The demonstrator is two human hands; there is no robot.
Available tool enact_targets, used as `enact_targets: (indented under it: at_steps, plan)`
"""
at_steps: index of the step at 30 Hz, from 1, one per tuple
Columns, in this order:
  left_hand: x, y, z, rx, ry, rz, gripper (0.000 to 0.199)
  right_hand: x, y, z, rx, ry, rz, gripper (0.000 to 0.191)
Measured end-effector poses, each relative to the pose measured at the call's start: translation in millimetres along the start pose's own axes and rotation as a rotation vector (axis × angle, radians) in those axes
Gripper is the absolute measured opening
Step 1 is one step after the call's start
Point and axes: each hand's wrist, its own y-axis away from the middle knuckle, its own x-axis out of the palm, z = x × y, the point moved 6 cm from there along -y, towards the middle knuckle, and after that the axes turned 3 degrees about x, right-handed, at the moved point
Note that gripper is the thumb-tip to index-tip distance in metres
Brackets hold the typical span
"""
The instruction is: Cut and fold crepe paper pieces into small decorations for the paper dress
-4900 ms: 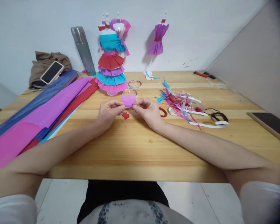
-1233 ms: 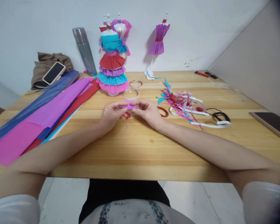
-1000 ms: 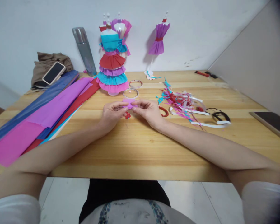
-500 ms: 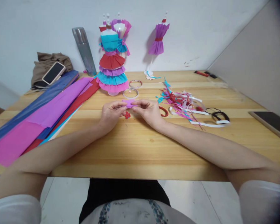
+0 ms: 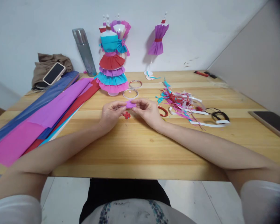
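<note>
A small folded piece of purple crepe paper [image 5: 130, 104] is pinched between my two hands, just above the wooden table. My left hand [image 5: 111, 115] grips its left end between thumb and fingers. At the other end, my right hand [image 5: 148, 112] holds it the same way, with the fingers bent over its top. Just below the paper, a little red flower-shaped piece [image 5: 127, 115] lies on the table. Behind my hands are two rolls of tape, the nearer one [image 5: 130, 93] and the farther one [image 5: 135, 84]. A red ring-shaped roll [image 5: 163, 111] is partly hidden by my right hand.
Dress forms in crepe-paper dresses stand at the back, a layered one [image 5: 112, 65] and a purple one [image 5: 159, 40]. Long crepe sheets [image 5: 53, 105], a phone [image 5: 54, 73] and a flask [image 5: 85, 53] are left; paper scraps [image 5: 180, 101] and a dark flat device [image 5: 272, 123] are right.
The purple paper has shifted slightly right and looks more compactly folded between my fingers. My hands stay in nearly the same place.
</note>
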Motion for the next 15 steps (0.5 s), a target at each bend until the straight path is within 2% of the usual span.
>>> enact_targets:
  at_steps: [9, 15]
  plan:
    - [2.8, 1.7, -1.0, 0.001, -0.011, 0.059, 0.040, 3.2, 0.9, -0.1, 0.032, -0.097, 0.033, 0.027]
    - [1.3, 2.9, -3.1, -0.020, 0.003, 0.014, 0.039, 3.0, 1.0, 0.9, 0.062, -0.190, 0.024, 0.030]
